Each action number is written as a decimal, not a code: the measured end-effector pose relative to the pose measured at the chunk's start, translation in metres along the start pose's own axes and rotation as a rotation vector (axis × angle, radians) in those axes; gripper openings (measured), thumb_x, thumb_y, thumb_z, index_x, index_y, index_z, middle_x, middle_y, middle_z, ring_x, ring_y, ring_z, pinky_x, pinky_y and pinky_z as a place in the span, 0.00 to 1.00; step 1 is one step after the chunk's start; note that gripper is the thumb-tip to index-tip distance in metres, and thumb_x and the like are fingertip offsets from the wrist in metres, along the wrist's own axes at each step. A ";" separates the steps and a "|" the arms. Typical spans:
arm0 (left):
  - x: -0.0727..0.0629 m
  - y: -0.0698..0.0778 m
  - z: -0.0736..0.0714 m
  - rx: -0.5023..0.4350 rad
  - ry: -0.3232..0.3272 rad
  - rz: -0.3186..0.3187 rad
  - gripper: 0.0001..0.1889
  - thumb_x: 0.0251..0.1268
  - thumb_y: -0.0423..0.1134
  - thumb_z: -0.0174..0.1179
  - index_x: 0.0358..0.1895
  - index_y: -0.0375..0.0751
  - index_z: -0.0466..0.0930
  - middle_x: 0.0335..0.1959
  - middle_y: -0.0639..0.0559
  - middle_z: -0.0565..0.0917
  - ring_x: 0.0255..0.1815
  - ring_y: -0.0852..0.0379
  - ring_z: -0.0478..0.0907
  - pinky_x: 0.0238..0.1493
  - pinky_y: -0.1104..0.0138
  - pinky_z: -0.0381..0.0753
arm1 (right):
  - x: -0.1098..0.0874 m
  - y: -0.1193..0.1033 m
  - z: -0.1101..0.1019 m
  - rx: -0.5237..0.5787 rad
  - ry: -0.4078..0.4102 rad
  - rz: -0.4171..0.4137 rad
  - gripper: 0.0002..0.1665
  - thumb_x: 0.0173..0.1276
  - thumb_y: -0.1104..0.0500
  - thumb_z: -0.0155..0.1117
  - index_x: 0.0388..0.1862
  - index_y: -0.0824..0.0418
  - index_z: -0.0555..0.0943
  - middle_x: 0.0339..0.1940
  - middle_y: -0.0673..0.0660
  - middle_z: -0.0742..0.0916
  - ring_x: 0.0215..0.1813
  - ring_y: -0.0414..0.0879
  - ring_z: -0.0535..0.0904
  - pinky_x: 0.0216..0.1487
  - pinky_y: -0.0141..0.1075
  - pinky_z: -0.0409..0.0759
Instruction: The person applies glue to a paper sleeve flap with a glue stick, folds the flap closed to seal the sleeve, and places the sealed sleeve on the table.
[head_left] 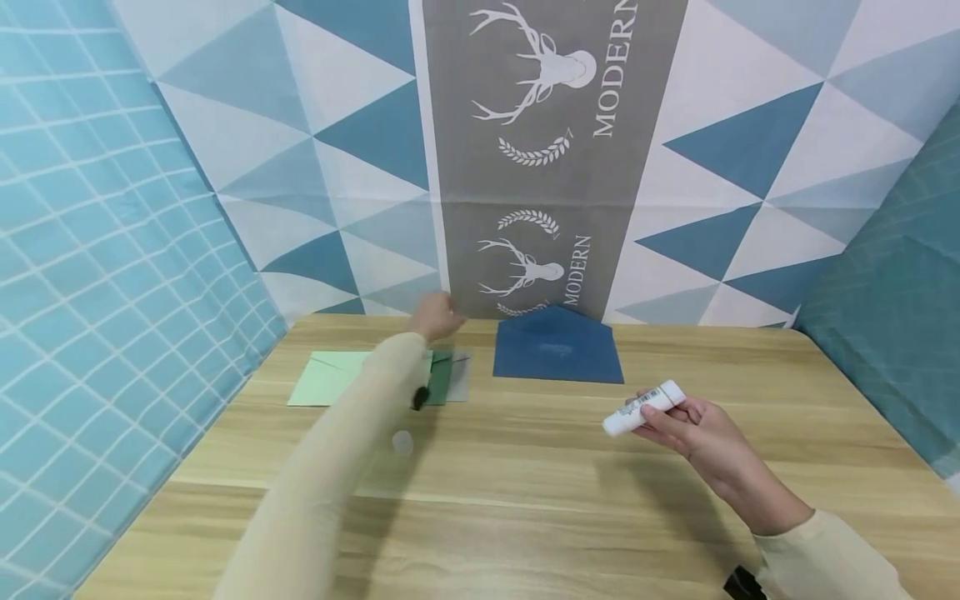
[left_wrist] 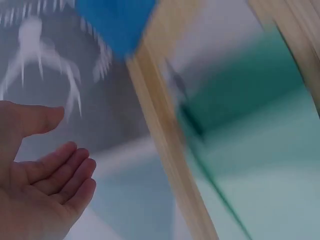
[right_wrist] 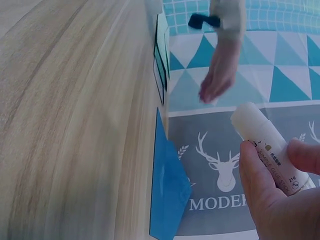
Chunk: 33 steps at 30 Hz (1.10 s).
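In the head view my right hand (head_left: 701, 437) holds a white glue stick (head_left: 643, 408) above the table, thumb on one side and fingers on the other. The right wrist view shows printed lettering on the glue stick (right_wrist: 270, 150). My left hand (head_left: 437, 317) is raised near the table's back edge, above overlapping envelopes: a light green envelope (head_left: 330, 379), a dark green one (head_left: 440, 383) and a grey one (head_left: 459, 382). In the left wrist view the left hand (left_wrist: 47, 185) has loosely bent fingers, thumb apart, with nothing between them. A blue envelope (head_left: 558, 348), its flap raised, lies between the hands at the back.
A small pale round piece (head_left: 402, 442) lies on the wooden table (head_left: 517, 517) beside the left forearm. Patterned cloth (head_left: 360, 167) hangs behind the table, with a blue checked cloth (head_left: 97, 275) at left and a teal cloth (head_left: 892, 308) at right.
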<state>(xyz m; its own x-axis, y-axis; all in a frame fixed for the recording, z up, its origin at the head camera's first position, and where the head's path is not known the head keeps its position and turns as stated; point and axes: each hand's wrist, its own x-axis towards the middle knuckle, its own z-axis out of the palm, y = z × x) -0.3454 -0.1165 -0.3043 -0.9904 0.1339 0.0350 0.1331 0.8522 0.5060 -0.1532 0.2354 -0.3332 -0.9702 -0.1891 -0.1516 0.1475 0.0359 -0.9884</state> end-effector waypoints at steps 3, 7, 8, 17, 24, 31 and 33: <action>0.005 0.026 0.034 0.060 -0.009 0.026 0.09 0.63 0.38 0.59 0.27 0.37 0.76 0.28 0.45 0.80 0.28 0.51 0.77 0.33 0.63 0.80 | -0.002 0.002 0.002 0.009 -0.017 -0.005 0.41 0.71 0.58 0.58 0.71 0.79 0.52 0.56 0.45 0.79 0.51 0.29 0.79 0.55 0.33 0.81; 0.003 0.043 0.072 0.240 -0.091 0.041 0.13 0.64 0.41 0.61 0.24 0.39 0.75 0.26 0.49 0.80 0.29 0.54 0.77 0.34 0.65 0.79 | -0.006 0.005 0.006 0.023 -0.036 -0.007 0.40 0.71 0.59 0.58 0.70 0.80 0.53 0.53 0.45 0.81 0.51 0.31 0.79 0.55 0.33 0.81; 0.001 0.046 0.078 0.289 -0.124 0.049 0.12 0.64 0.42 0.61 0.28 0.37 0.78 0.31 0.47 0.83 0.34 0.53 0.80 0.39 0.63 0.81 | -0.006 0.005 0.007 0.026 -0.035 -0.006 0.39 0.71 0.59 0.58 0.70 0.80 0.53 0.52 0.45 0.81 0.51 0.32 0.80 0.55 0.34 0.81; -0.004 0.051 0.095 0.497 -0.206 0.086 0.19 0.64 0.49 0.62 0.48 0.37 0.83 0.58 0.44 0.80 0.62 0.48 0.75 0.63 0.60 0.75 | -0.006 -0.001 0.008 -0.006 -0.026 -0.002 0.39 0.71 0.58 0.58 0.70 0.78 0.55 0.58 0.52 0.79 0.52 0.32 0.80 0.55 0.34 0.81; -0.008 0.058 0.094 0.525 -0.206 0.125 0.22 0.61 0.51 0.64 0.48 0.36 0.82 0.54 0.44 0.83 0.58 0.50 0.79 0.60 0.62 0.77 | -0.006 -0.006 0.005 -0.016 -0.020 -0.011 0.38 0.71 0.58 0.58 0.70 0.78 0.55 0.56 0.51 0.79 0.52 0.34 0.79 0.57 0.36 0.80; -0.032 0.063 0.096 0.565 -0.221 0.218 0.21 0.55 0.51 0.68 0.43 0.36 0.81 0.45 0.45 0.86 0.49 0.52 0.83 0.52 0.64 0.82 | -0.007 -0.006 0.004 0.024 -0.024 -0.035 0.39 0.71 0.59 0.58 0.70 0.79 0.54 0.52 0.47 0.81 0.51 0.31 0.80 0.55 0.34 0.81; -0.042 0.062 0.096 0.551 -0.218 0.269 0.20 0.54 0.49 0.70 0.41 0.36 0.82 0.40 0.45 0.86 0.43 0.54 0.84 0.48 0.65 0.83 | -0.007 -0.006 0.003 0.026 -0.028 -0.042 0.39 0.71 0.60 0.58 0.70 0.80 0.54 0.51 0.46 0.82 0.51 0.31 0.80 0.55 0.34 0.81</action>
<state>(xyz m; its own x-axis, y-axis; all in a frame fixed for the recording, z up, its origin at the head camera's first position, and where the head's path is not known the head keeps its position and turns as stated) -0.2922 -0.0201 -0.3571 -0.8969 0.4293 -0.1057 0.4330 0.9013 -0.0139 -0.1461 0.2332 -0.3264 -0.9699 -0.2175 -0.1095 0.1118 0.0020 -0.9937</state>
